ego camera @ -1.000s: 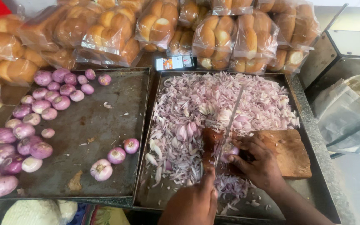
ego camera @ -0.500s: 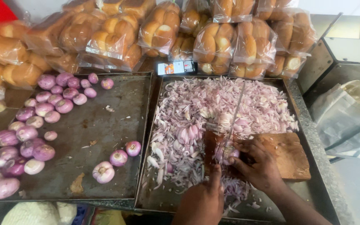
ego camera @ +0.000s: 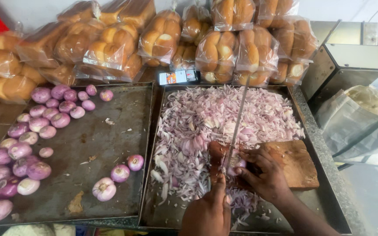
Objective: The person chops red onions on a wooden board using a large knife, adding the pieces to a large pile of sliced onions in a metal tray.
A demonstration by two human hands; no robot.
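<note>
Two hands work at the chopping board (ego camera: 296, 164) in the right tray (ego camera: 324, 205): the left hand (ego camera: 208, 214) grips the knife (ego camera: 235, 131), the right hand (ego camera: 265, 172) curls its fingers (ego camera: 241, 154) over an onion (ego camera: 237, 164). Slicing seems underway; each stroke calls for keeping fingertips tucked back.

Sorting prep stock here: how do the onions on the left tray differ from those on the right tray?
The peeled whole purple onions on the left dark metal tray are round, intact and loosely spread, while the chopped pale purple onion pieces on the right metal tray are thin slivers heaped together. Both are skinless.
</note>
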